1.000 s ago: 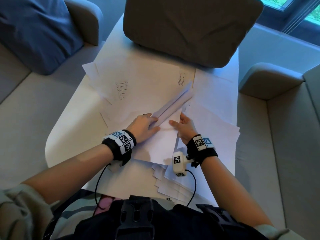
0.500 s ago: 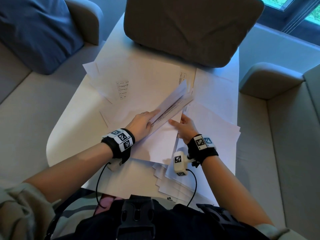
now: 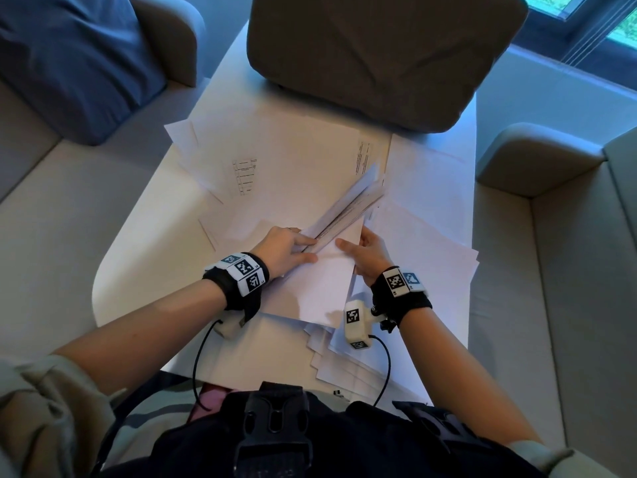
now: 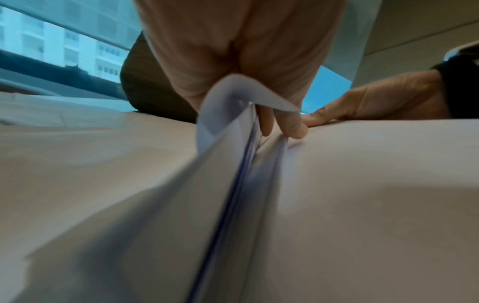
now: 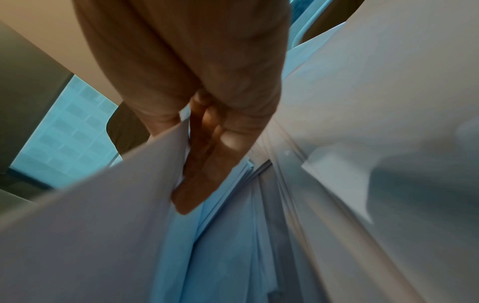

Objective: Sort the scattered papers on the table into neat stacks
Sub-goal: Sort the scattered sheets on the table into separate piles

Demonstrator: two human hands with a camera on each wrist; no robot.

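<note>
Since the earlier frames the bundle [image 3: 348,210] has opened slightly, its sheets fanning apart as it tips on edge. The left hand [image 3: 281,250] pinches the bundle's near end; the right hand [image 3: 367,251] grips the edge of a sheet [image 3: 324,281] beside it, thumb on top. Both sit mid-table [image 3: 155,243] among loose papers [image 3: 296,167]. The sheets look light, limp and slippery against each other, so they probably need holding near an edge with both hands and tapping square.
</note>
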